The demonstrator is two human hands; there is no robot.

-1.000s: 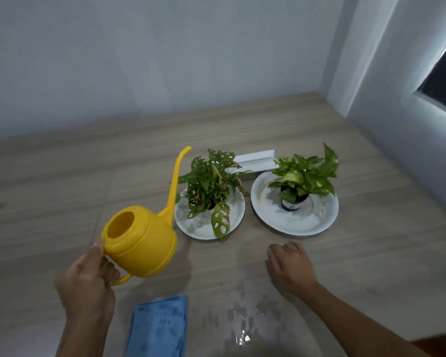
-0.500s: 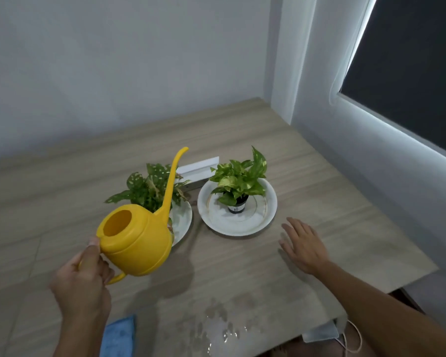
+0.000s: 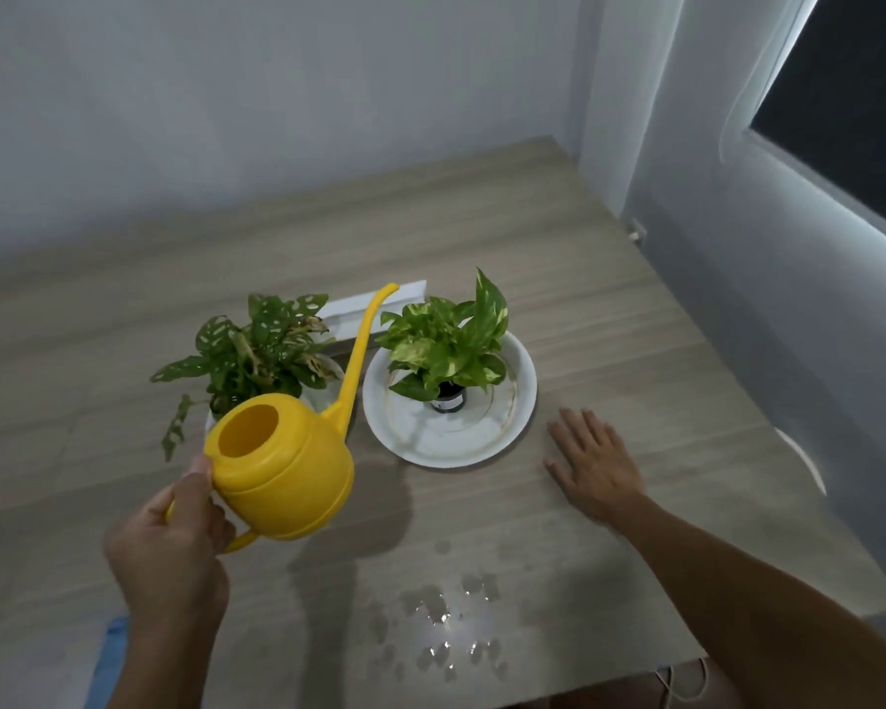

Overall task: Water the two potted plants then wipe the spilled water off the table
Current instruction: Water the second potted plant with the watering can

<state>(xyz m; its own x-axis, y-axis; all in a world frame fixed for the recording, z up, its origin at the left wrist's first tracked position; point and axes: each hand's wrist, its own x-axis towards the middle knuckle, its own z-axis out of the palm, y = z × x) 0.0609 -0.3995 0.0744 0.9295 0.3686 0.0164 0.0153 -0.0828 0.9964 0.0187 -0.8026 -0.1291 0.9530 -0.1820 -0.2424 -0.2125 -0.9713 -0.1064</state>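
On the pale wood-grain table in a grey-walled corner, spilled water puddles glisten; the left hand grips the yellow plastic watering can, the right hand lies flat, fingers spread.

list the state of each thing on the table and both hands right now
yellow watering can: lifted, spout up, not pouring
left hand: gripping the can's handle
right hand: open, flat on the table
left plant: upright on its plate
right plant: upright on its plate
spilled water: unwiped
blue cloth: lying untouched
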